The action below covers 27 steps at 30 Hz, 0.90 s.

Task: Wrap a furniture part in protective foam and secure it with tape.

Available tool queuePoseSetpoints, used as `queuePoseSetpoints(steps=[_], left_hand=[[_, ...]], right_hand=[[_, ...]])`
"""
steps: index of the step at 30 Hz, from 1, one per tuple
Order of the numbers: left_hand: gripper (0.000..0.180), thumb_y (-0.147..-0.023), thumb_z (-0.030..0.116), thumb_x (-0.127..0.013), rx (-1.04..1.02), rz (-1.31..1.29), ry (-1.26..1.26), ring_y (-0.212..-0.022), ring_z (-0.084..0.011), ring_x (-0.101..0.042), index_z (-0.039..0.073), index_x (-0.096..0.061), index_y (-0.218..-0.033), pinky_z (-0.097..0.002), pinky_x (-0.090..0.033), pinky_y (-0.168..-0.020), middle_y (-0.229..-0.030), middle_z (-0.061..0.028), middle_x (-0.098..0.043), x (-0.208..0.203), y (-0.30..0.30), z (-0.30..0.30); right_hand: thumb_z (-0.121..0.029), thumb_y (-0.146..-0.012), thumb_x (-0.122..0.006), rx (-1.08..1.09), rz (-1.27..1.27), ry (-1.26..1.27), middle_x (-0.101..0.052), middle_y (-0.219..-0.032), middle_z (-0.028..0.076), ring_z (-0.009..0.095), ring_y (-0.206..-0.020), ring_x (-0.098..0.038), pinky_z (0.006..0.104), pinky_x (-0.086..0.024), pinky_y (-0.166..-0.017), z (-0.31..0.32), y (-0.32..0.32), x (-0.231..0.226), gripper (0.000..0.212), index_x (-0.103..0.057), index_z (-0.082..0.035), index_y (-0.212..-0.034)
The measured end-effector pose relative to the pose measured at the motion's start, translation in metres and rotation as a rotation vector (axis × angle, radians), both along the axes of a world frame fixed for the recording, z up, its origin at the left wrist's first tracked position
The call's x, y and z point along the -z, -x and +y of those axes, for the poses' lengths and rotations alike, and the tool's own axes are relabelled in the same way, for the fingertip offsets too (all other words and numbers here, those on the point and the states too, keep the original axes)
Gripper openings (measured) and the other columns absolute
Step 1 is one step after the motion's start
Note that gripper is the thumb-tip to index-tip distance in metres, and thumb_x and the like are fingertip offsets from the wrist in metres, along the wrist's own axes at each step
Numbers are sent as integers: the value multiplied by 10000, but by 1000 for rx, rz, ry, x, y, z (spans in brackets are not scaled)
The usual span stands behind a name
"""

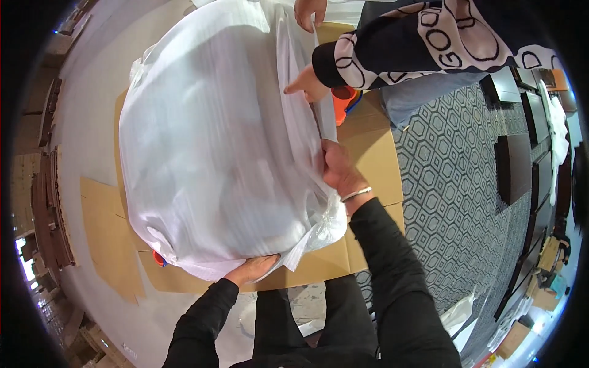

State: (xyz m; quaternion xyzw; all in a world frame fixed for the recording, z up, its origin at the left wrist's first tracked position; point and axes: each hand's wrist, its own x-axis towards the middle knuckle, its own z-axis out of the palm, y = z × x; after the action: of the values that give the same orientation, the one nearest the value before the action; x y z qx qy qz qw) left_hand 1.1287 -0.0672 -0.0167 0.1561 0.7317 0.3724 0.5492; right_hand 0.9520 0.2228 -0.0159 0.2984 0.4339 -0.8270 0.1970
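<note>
A large, rounded bundle in a thin white wrapping sheet [202, 135] lies on flattened cardboard [368, 153]. At its near edge my left hand [253, 268] is closed on the sheet, its fingertips partly hidden by the folds. My right hand [339, 167], with a bracelet at the wrist, grips the sheet's loose right edge. Just beyond it, a co-worker's hand [308, 84] presses on the sheet with a finger stretched out. That person's other hand [310, 13] holds the sheet near the far right corner. What is inside the bundle is covered.
An orange plastic piece with a blue part [343, 104] sits beside the bundle, under the co-worker's arm. A small red-and-blue piece [159, 258] shows at the near left. Patterned carpet [454, 165] lies to the right, with dark panels [513, 168] beyond. Brown boards [46, 208] stand far left.
</note>
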Motion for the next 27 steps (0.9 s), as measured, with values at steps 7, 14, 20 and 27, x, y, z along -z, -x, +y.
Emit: queuePoseSetpoints(steps=[7, 14, 20, 27], left_hand=[[472, -1013, 346, -323, 24, -10, 80, -1258, -325, -439, 28, -485, -1322, -381, -323, -1057, -1353, -179, -500, -6, 5, 5], [455, -1011, 343, -341, -10, -32, 86, -1211, -344, -478, 29, -513, -1292, -378, -344, -1039, -1299, -184, -543, -12, 6, 7], [455, -1005, 357, -352, -8, 27, 60, -1200, -355, -482, 38, -516, -1285, -389, -358, -1024, -1291, -188, -544, -10, 5, 9], [468, -1009, 368, -328, 70, -57, 178, -1203, -358, -480, 45, -492, -1305, -392, -358, -1026, -1300, -191, -535, -16, 10, 12]], right_hand=[[-182, -878, -538, -957, 899, -759, -656, -1073, 150, 267, -970, -634, 362, -491, -854, 6, 70, -10, 335, -595, -37, -1174], [-212, -893, -582, -442, 228, 191, -626, -1204, 76, 222, -1117, -573, 314, -429, -979, -11, 61, -9, 358, -594, -71, -1222], [-180, -913, -536, -612, 904, -348, -555, -1288, 159, 261, -1201, -517, 334, -392, -1029, -20, 49, -18, 368, -543, -52, -1258], [-151, -917, -520, -334, 786, -45, -608, -1176, 179, 299, -1118, -566, 349, -432, -963, -76, 40, 47, 309, -585, -11, -1184]])
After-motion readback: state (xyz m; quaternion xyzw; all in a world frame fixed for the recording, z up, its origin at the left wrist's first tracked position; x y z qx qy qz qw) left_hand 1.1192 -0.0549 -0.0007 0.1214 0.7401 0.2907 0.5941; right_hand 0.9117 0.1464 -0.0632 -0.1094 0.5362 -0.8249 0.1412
